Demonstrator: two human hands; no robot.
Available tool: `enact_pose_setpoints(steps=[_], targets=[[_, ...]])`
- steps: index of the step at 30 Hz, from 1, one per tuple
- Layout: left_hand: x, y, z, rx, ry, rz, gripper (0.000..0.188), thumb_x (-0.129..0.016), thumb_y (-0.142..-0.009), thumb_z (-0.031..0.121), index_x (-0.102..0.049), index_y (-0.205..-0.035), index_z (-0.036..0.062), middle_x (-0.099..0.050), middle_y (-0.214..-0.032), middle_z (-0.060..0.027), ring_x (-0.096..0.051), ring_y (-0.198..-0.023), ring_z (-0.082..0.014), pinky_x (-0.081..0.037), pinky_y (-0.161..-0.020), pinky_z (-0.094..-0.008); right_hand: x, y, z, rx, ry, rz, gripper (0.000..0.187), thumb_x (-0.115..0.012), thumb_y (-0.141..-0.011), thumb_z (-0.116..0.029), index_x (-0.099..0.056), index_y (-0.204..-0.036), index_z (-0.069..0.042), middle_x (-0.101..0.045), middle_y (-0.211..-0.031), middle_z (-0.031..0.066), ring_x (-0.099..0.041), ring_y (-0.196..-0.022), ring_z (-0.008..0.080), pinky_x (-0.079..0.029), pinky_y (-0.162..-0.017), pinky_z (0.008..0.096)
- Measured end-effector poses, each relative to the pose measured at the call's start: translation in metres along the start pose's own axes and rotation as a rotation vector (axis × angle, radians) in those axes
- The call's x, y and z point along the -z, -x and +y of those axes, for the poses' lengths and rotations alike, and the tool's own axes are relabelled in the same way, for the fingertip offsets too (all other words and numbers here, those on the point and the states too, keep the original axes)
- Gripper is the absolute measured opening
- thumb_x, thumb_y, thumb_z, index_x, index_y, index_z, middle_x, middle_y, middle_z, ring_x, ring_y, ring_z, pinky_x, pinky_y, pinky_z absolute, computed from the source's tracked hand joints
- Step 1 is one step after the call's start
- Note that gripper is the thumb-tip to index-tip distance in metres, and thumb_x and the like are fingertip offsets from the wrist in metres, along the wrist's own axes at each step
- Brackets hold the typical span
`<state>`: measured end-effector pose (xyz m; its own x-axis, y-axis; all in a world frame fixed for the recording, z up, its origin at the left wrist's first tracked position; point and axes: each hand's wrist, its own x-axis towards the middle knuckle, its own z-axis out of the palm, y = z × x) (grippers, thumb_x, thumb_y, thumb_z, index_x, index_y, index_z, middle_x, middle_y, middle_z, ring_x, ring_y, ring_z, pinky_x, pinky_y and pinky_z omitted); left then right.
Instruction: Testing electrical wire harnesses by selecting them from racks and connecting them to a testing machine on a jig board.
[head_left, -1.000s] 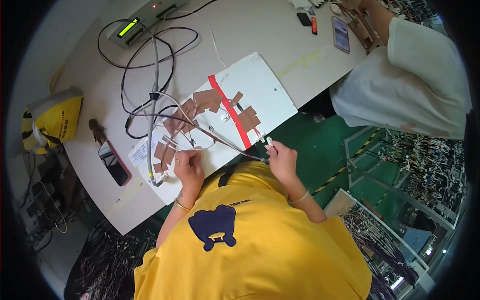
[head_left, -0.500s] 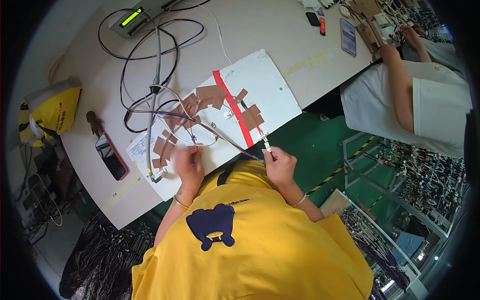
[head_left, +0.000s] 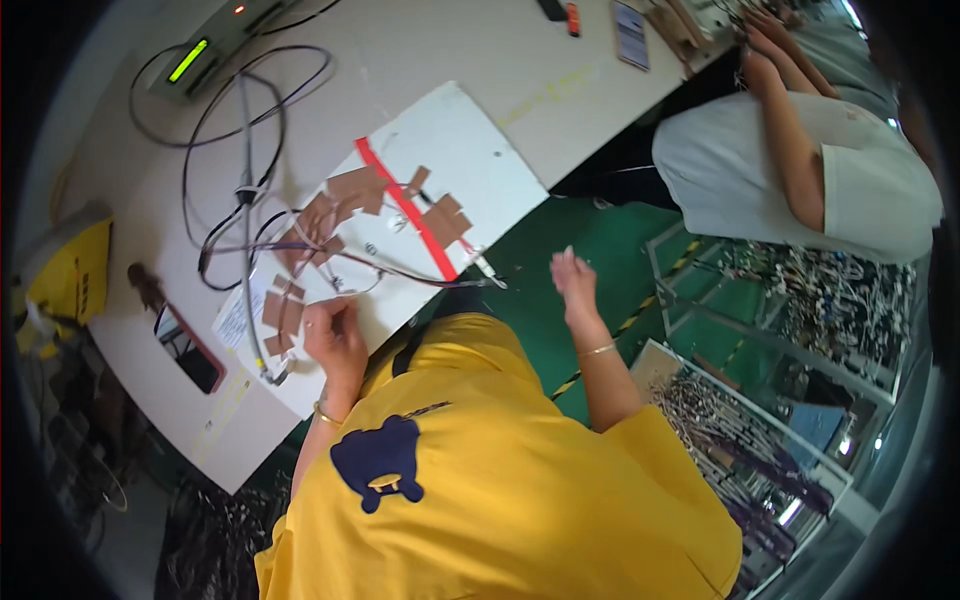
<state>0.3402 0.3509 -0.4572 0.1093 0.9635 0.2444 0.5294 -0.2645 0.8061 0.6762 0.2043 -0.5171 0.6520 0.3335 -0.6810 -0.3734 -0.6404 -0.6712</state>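
Overlooking pale table [head_left: 420, 60], white board [head_left: 465, 150], green floor [head_left: 530, 325]

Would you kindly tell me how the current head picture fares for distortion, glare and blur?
Head view: black vignetting fills the corners, and the table edge bows at left; head view: small white glints at lower right, a pale reflection on the red-cased phone; head view: fine wire detail looks soft, as does the right hand.

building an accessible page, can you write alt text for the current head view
A yellow-shirted person has the left hand at a white board bearing brown tape and wires, while the right hand is beyond its edge, above green floor. Another person is nearby.
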Motion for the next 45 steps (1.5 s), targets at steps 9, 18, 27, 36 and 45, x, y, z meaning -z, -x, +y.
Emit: enact_pose_setpoints(steps=[9, 18, 27, 36, 45], targets=[[-0.002, -0.004, 0.004, -0.005, 0.001, -0.031, 0.015, -0.072, -0.078, -0.001, -0.058, -0.079, 0.0025, -0.057, -0.074, -0.0097, -0.055, -0.067, -0.0231, -0.044, -0.060, -0.0303, -0.047, -0.040, 0.100, -0.601, -0.762, -0.208, 0.032, -0.059, -0.093, -0.028, -0.057, -0.113, -0.002, -0.063, -0.096, 0.0101, -0.061, -0.085, 0.0198, -0.052, -0.073, 0.0364], [0.001, -0.001, 0.000, -0.027, -0.042, 0.000, 0.013, -0.071, -0.077, -0.003, -0.059, -0.080, 0.0029, -0.058, -0.075, -0.0098, -0.055, -0.066, -0.0239, -0.044, -0.060, -0.0320, -0.013, 0.044, -0.014, 0.128, -0.759, -0.308, 0.028, -0.056, -0.094, -0.004, -0.057, -0.121, 0.003, -0.063, -0.090, 0.0090, -0.057, -0.073, 0.0135, -0.048, -0.067, 0.0258], [0.005, -0.006, 0.010, -0.048, -0.025, 0.022, 0.014, -0.068, -0.072, -0.004, -0.061, -0.081, 0.0035, -0.060, -0.076, -0.0118, -0.056, -0.073, -0.0307, -0.045, -0.065, -0.0376, -0.099, 0.103, -0.152, 0.490, 0.176, -0.699, 0.018, -0.061, -0.089, -0.004, -0.068, -0.100, 0.008, -0.058, -0.073, 0.0008, -0.041, -0.059, 0.0042, -0.029, -0.050, 0.0205], [0.009, -0.005, 0.009, -0.045, 0.011, 0.050, 0.013, -0.068, -0.072, -0.003, -0.062, -0.079, 0.0046, -0.059, -0.073, -0.0091, -0.056, -0.072, -0.0292, -0.045, -0.062, -0.0368, -0.172, 0.084, -0.134, 1.193, 0.589, -0.337, 0.012, -0.070, -0.076, 0.001, -0.072, -0.087, -0.004, -0.066, -0.077, 0.0088, -0.061, -0.064, 0.0174, -0.050, -0.059, 0.0264], [0.007, -0.003, 0.004, -0.124, 0.008, 0.097, 0.015, -0.072, -0.072, -0.003, -0.063, -0.081, 0.0040, -0.062, -0.072, -0.0081, -0.059, -0.069, -0.0251, -0.046, -0.060, -0.0325, -0.161, 0.077, -0.130, 1.274, 0.284, -0.314, 0.008, -0.070, -0.077, 0.003, -0.068, -0.085, 0.002, -0.063, -0.084, 0.0091, -0.061, -0.076, 0.0148, -0.050, -0.061, 0.0246]])
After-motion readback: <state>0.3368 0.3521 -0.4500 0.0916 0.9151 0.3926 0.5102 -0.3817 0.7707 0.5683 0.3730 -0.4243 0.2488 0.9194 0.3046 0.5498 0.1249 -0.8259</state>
